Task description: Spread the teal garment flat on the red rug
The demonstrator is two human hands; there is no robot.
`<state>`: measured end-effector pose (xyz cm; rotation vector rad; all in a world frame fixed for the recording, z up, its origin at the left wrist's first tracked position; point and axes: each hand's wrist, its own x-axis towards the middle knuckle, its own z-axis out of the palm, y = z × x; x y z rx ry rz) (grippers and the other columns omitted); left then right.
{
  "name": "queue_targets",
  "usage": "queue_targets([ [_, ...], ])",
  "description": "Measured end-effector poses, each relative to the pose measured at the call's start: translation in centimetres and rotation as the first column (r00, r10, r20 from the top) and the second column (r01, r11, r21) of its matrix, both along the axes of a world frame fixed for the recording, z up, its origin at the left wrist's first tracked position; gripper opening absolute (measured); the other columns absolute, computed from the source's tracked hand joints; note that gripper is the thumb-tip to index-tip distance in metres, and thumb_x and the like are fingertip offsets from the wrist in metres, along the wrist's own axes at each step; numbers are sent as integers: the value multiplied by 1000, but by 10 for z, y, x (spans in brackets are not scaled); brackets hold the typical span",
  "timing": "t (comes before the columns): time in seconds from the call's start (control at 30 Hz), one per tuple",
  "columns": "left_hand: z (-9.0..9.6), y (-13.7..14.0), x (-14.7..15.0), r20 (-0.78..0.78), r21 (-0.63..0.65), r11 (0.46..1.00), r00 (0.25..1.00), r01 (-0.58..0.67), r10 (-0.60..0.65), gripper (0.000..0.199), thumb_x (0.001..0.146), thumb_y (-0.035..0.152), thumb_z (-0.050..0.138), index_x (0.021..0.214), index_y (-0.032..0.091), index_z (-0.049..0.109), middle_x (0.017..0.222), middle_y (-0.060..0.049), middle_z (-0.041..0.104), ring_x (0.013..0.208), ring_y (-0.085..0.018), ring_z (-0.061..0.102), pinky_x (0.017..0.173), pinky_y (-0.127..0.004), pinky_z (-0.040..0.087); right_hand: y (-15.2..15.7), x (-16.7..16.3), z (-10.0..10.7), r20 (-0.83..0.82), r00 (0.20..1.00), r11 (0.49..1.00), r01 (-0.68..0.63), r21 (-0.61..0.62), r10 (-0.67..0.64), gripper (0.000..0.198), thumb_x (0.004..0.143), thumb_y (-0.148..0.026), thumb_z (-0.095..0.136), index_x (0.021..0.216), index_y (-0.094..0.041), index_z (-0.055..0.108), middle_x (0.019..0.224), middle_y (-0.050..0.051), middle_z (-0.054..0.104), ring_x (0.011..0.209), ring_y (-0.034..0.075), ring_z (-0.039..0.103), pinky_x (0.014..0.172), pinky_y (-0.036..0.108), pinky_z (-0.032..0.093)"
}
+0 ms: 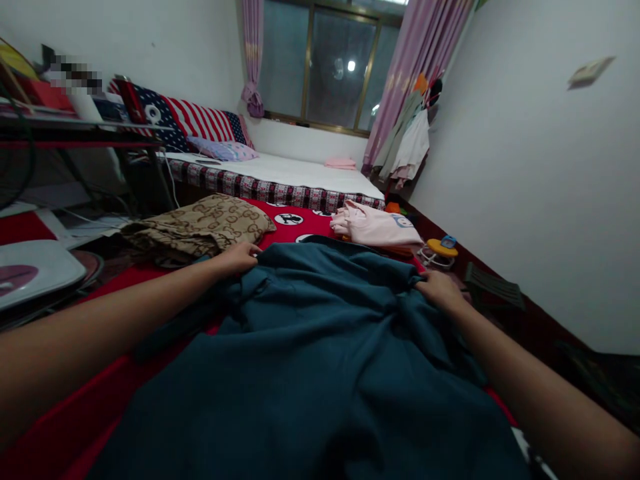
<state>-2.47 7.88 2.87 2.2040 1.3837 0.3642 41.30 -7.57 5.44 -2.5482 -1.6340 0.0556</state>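
Note:
A dark teal garment [310,347], which looks like a shirt, lies spread over the red patterned cover [270,213] in front of me. My left hand [239,259] is closed on its far left corner, fingers pinching the cloth. At the far right corner, my right hand [440,288] grips a bunched part of the same garment. Creases run across the cloth between both hands, and the near end drops out of view at the bottom. Beyond it on the right sits a folded pink garment [377,223]. A brown patterned cushion or folded cloth [210,223] lies beyond my left hand.
A bed with a white sheet [300,171] stands under the window, holding a purple pillow [225,149]. To the left are a cluttered desk [75,137] and a white stool or chair seat [40,267]. A yellow stool [443,248] and hanging clothes [410,143] are at right.

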Motion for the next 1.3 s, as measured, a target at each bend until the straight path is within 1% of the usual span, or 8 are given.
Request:
queue_targets([
  [0.13, 0, -14, 12, 37, 12, 991, 990, -136, 135, 73, 80, 53, 51, 138, 9, 47, 131, -19, 59, 116, -33, 59, 94, -39, 49, 5, 9, -21, -99, 991, 984, 101, 146, -87, 51, 87, -40, 50, 127, -8, 56, 118, 21, 65, 110, 32, 62, 87, 39, 47],
  [0.27, -6, -44, 41, -98, 153, 986, 994, 61, -46, 104, 69, 56, 68, 152, 16, 20, 146, -19, 44, 129, -35, 48, 104, -41, 41, 7, -14, -39, -197, 967, 966, -112, 231, 159, 92, 71, -56, 69, 143, -8, 36, 130, 22, 58, 115, 31, 59, 93, 39, 46],
  [0.53, 7, -58, 46, -170, 261, 905, 939, 336, -300, 71, 66, 16, 59, 137, 24, 51, 128, -7, 63, 112, -29, 61, 97, -35, 46, 2, -42, -9, -202, 945, 959, -275, -69, 256, 20, 77, -26, 56, 86, -14, 69, 82, 8, 71, 78, 22, 67, 66, 26, 45],
  [0.7, 40, -30, 38, -21, 409, 866, 952, 286, -305, 62, 67, 16, 53, 128, 23, 60, 124, -2, 65, 113, -26, 59, 101, -32, 44, 31, -33, 30, -121, 968, 976, -219, 17, 219, 21, 77, -26, 57, 86, -13, 71, 81, 10, 70, 79, 24, 66, 66, 28, 45],
  [0.8, 50, -10, 37, 66, 430, 892, 980, 141, -187, 67, 74, 33, 59, 140, 20, 49, 134, -5, 59, 120, -27, 55, 105, -33, 40, 55, -39, 32, -7, 995, 963, -96, 254, 101, 46, 78, -32, 60, 118, -9, 63, 109, 18, 66, 102, 33, 62, 81, 36, 47],
  [0.97, 56, 15, -9, -26, 344, 935, 995, -84, 99, 77, 86, 58, 37, 147, 11, 37, 150, -14, 40, 138, -27, 37, 114, -36, 26, 65, -84, -16, -45, 973, 871, -179, 457, 224, 94, 81, -49, 61, 152, -9, 14, 151, 25, 27, 133, 37, 39, 100, 46, 41],
  [1.13, 33, 19, -85, -520, 169, 982, 854, 80, 20, 116, 54, 55, 75, 153, 18, 25, 158, -19, 21, 145, -40, 16, 115, -48, 19, 49, -128, -70, 78, 946, 906, -323, 273, 313, 60, 93, -45, 45, 145, -16, 39, 149, 22, 34, 137, 34, 35, 104, 49, 35],
  [1.3, 1, 22, -100, -465, 231, 972, 883, 50, 65, 106, 69, 49, 70, 154, 17, 16, 160, -21, 10, 147, -36, 11, 115, -46, 17, 46, -132, -81, 165, 929, 897, -363, 251, 330, 49, 96, -44, 41, 134, -18, 54, 145, 20, 40, 136, 32, 36, 104, 47, 36],
])
